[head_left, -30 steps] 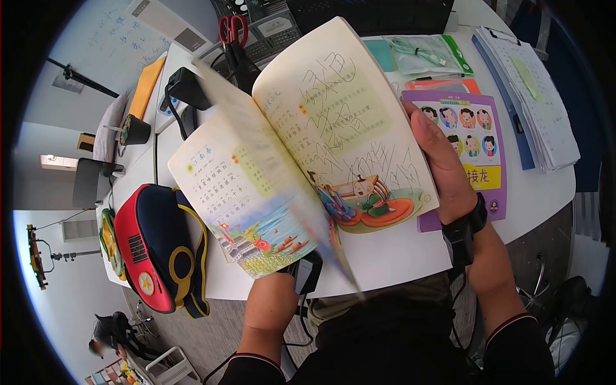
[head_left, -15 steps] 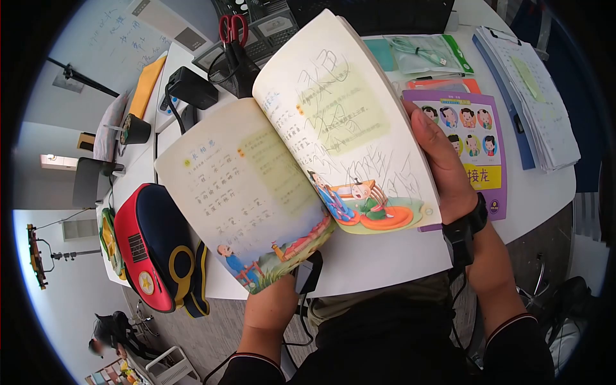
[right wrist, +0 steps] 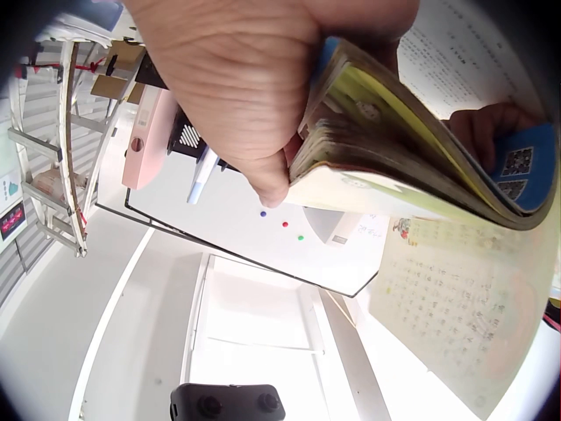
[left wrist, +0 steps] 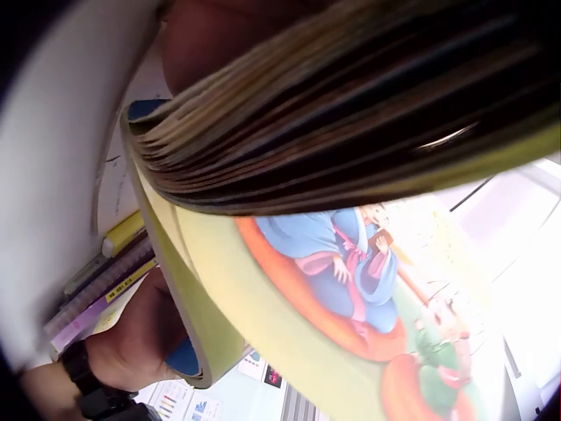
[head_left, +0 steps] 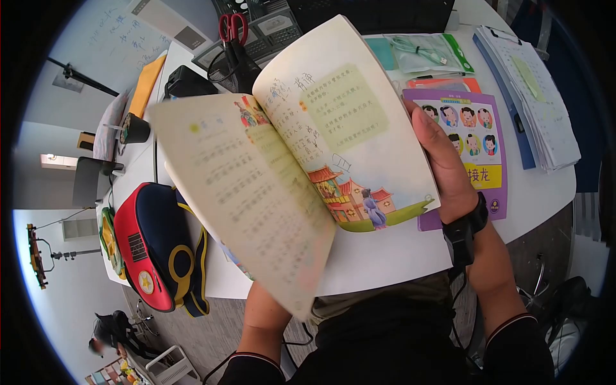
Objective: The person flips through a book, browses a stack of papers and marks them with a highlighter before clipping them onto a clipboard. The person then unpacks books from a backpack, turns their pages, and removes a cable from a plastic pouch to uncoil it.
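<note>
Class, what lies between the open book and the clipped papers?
In the head view, the right hand, gripping the open book's edge, and beyond it the purple book with cartoon figures.

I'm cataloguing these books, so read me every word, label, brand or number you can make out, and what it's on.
"接龙": yellow band on the purple booklet; the right hand covers part of that cover.
Open picture book: print and handwriting too small or blurred to read reliably.
Its blue cover: QR codes, no legible words.
Whiteboard, clipped papers and everything else: too small or blurred.
</note>
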A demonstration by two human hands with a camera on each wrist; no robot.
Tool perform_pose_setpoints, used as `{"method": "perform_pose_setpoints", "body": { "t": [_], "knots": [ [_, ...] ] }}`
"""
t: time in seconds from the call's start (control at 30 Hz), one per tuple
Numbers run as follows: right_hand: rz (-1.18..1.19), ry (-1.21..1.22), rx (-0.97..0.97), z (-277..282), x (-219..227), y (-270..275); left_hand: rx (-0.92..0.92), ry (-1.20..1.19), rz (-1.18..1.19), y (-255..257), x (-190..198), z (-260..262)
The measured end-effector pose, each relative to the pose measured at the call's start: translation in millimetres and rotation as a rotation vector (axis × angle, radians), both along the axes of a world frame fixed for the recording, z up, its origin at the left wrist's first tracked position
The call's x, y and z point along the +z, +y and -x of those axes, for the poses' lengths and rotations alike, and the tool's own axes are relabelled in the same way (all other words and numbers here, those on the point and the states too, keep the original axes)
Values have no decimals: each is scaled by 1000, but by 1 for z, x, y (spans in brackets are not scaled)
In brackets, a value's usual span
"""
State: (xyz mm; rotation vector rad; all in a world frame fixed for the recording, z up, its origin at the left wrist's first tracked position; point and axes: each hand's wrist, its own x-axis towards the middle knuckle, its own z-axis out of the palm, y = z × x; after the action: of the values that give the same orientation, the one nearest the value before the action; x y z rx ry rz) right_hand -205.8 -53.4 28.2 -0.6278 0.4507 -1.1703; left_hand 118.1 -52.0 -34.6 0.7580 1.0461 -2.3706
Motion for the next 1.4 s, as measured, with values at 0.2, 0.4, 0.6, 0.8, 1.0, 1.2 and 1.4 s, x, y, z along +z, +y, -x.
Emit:
{"method": "perform_pose_setpoints", "body": {
  "t": [0.2, 0.4, 0.6, 0.8, 1.0, 1.2, 1.4],
  "knots": [
    [-16, -15, 19, 2, -2, 0, -1, -36, 41, 1, -1, 0],
    [-53, -61, 31, 0, 0, 1, -1, -72, 83, 1, -1, -1],
    [-62, -121, 44, 0, 3, 3, -2, -109, 124, 2, -2, -2],
    [14, -126, 72, 4, -4, 1, -2, -145, 165, 3, -2, -3],
    [-5, -66, 22, 2, 0, 2, -4, -181, 206, 4, -3, -4],
    [-30, -77, 15, 1, -1, 2, -5, -217, 247, 5, -3, -4],
    [-68, -98, 38, 1, 4, 2, -6, -253, 288, 5, -4, -5]
  ]
}}
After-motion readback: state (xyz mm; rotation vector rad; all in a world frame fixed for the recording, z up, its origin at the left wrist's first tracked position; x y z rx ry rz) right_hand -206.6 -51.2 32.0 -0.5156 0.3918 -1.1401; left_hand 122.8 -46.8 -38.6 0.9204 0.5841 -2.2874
